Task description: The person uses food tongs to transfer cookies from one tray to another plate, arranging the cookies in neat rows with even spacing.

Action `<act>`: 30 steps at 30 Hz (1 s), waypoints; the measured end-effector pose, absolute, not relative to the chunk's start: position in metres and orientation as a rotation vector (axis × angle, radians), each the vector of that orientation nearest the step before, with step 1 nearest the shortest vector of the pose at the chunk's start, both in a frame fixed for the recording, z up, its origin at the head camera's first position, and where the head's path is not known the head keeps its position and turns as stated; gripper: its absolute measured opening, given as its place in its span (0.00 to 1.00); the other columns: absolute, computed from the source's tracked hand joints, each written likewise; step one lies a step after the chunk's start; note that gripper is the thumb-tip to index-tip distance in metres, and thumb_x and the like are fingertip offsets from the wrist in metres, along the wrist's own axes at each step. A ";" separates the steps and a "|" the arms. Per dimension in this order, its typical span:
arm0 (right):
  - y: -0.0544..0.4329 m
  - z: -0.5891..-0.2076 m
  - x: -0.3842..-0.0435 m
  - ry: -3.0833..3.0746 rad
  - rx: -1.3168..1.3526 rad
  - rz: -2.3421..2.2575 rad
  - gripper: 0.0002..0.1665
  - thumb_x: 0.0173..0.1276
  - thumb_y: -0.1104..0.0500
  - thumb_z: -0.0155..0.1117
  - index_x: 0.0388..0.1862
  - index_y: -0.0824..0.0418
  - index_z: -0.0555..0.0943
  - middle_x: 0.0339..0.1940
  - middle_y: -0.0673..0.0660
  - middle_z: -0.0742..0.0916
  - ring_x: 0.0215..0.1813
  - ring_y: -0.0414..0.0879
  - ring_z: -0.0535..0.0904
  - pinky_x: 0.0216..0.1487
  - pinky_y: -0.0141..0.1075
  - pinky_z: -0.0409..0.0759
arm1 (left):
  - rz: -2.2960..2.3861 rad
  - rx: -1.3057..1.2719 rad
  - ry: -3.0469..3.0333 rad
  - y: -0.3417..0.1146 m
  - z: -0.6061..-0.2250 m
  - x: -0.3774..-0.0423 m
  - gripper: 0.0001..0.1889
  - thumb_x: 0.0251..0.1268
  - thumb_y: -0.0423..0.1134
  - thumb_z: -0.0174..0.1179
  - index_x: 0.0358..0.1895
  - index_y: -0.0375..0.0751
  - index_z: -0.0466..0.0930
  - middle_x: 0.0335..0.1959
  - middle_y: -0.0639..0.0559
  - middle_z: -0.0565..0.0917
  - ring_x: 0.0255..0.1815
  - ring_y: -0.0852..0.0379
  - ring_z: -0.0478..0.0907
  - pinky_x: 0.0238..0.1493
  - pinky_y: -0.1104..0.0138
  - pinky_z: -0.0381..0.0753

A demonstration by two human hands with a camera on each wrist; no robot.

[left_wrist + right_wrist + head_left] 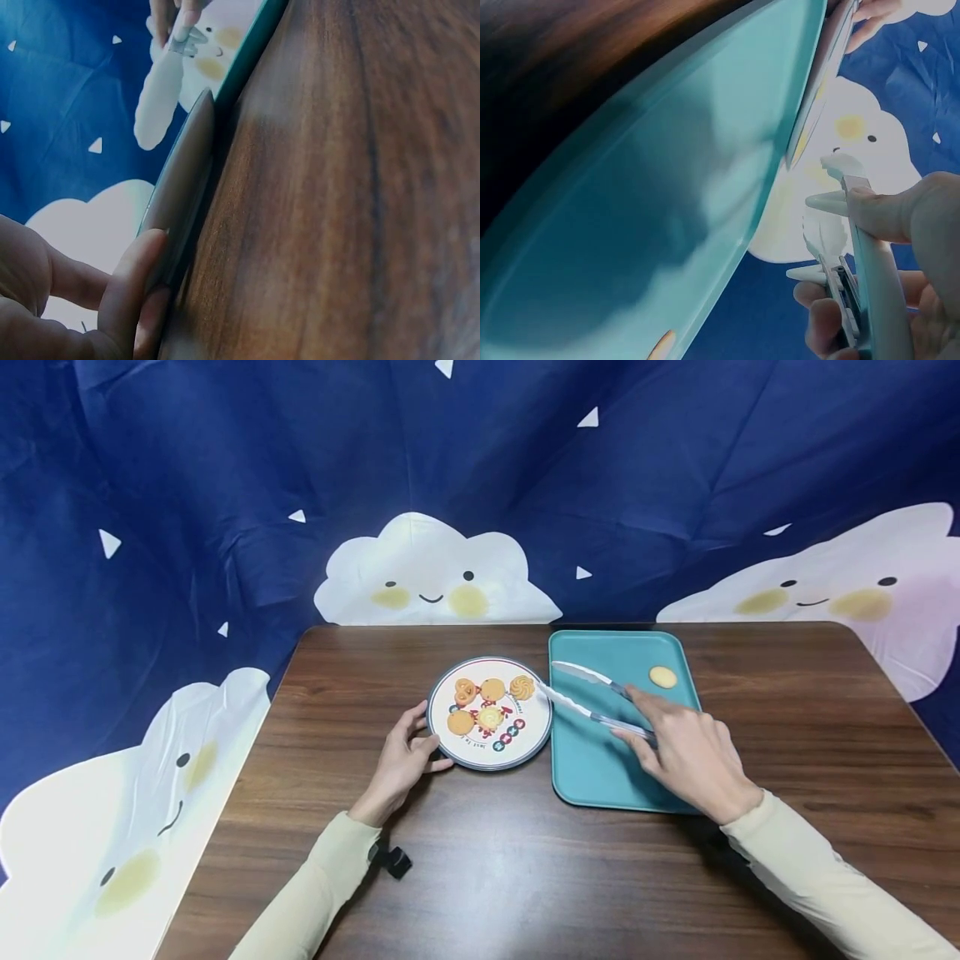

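My left hand [401, 760] holds the rim of a round white plate [531, 735], its fingers along the left edge. Several cookies lie on that plate, among them a pretzel-shaped cookie [465, 692] and a swirled cookie [522, 687]. Over a teal tray [600, 785], my right hand [693, 747] grips a pair of tongs [573, 702] by the grey handles. The tongs' arms are spread and point left, one white tip close to the swirled cookie. On the tray's right part lies a pale round cookie [663, 677].
The tray stands right beside the plate on a dark wooden table [480, 860]. A small black object [397, 862] is by the left wrist. Blue cloth [480, 443] with smiling white clouds hangs behind the table and along its left side.
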State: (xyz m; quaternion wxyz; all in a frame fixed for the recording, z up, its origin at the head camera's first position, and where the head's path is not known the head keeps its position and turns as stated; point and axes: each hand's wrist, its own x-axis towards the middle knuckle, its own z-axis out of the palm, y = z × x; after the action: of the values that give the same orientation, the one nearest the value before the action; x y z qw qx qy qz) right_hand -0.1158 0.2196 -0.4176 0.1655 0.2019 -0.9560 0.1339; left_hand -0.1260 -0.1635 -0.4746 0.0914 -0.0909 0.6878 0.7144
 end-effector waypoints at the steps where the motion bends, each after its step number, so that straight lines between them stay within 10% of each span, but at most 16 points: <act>1: 0.222 -0.418 -0.116 -2.726 0.563 0.378 0.37 0.70 0.43 0.71 0.72 0.59 0.78 0.59 0.65 0.89 0.25 0.58 0.84 0.07 0.37 0.70 | 2.123 -0.271 2.042 -0.164 -0.475 -0.126 0.35 0.75 0.21 0.50 0.82 0.46 0.57 0.73 0.36 0.66 0.54 0.50 0.80 0.47 0.57 0.97; 30: 0.299 -0.436 -0.114 -2.798 0.357 0.316 0.37 0.72 0.46 0.70 0.70 0.68 0.75 0.52 0.75 0.86 0.20 0.62 0.78 0.05 0.46 0.65 | 2.119 -0.280 2.047 -0.164 -0.477 -0.127 0.36 0.75 0.21 0.49 0.82 0.45 0.56 0.73 0.35 0.66 0.50 0.53 0.80 0.46 0.58 0.97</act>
State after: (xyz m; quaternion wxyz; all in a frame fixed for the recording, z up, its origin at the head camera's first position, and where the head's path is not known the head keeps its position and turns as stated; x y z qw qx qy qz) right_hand -0.1136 0.2985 -0.4356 0.1512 0.1245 -0.9745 0.1099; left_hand -0.1272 -0.1640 -0.4772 0.0912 -0.0943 0.6888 0.7130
